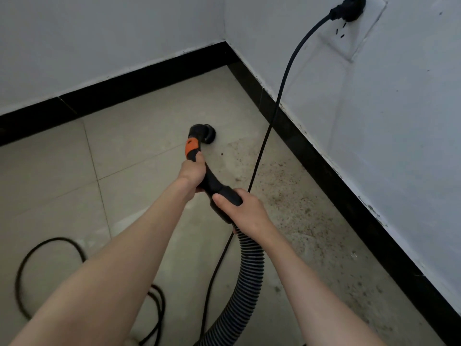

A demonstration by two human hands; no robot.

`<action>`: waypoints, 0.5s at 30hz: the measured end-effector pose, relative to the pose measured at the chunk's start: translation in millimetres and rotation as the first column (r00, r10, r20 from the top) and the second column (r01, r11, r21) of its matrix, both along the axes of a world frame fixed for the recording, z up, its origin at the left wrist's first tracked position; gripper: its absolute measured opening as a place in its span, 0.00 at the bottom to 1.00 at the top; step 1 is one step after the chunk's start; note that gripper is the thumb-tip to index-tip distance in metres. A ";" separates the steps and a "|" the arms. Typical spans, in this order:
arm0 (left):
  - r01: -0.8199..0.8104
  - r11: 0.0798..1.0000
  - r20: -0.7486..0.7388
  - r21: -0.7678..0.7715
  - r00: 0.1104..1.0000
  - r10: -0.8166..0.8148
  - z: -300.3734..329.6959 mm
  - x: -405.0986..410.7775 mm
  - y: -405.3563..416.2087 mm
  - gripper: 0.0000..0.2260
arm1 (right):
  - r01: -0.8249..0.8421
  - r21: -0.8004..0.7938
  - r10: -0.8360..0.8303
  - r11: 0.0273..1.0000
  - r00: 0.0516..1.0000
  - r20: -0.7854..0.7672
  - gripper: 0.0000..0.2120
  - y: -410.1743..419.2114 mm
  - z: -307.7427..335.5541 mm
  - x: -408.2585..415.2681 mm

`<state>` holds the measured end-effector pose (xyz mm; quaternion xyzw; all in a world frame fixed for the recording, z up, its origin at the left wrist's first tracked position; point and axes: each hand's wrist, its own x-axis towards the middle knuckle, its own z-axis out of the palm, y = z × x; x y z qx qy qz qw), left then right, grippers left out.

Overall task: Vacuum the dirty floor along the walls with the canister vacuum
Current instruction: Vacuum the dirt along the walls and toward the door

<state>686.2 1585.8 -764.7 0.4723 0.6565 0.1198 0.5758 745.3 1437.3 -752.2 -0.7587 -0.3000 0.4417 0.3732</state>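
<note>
Both hands grip the black vacuum handle (214, 183) in the middle of the scene. The left hand (192, 172) is curled round it farther out, just behind the orange collar (192, 145); the right hand (243, 208) wraps the nearer end, where the ribbed hose (245, 273) joins and runs down to the near edge. The round nozzle (205, 133) sits at the far tip, over the tiled floor (139, 136) short of the corner. Dirt specks (294, 196) lie to the right, along the black skirting (331, 168). A black power cord (277, 106) hangs from the plug (349, 8) in the right wall and crosses the dirty strip just beside the right hand. More cord loops (50, 248) on the near left floor.
</note>
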 end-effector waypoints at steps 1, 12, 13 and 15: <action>-0.044 0.999 -0.005 0.000 0.999 0.044 -0.3 -13.1 -1.5 0.23 | -0.044 -0.005 0.044 0.999 0.999 -0.001 0.16 0.4 1.8 -5.7; -0.360 0.924 -0.019 -0.129 0.932 0.361 1.9 -108.0 -52.3 0.24 | -0.395 -0.106 0.397 0.913 0.918 -0.004 0.22 -21.8 15.5 -52.7; -0.365 0.921 -0.021 -0.134 0.931 0.365 1.1 -108.7 -58.7 0.24 | -0.396 -0.120 0.397 0.910 0.918 -0.017 0.23 -26.8 16.2 -53.3; -0.362 0.922 -0.050 -0.135 0.932 0.359 1.6 -105.6 -71.9 0.25 | -0.403 -0.155 0.408 0.902 0.913 -0.001 0.24 -34.6 17.1 -52.8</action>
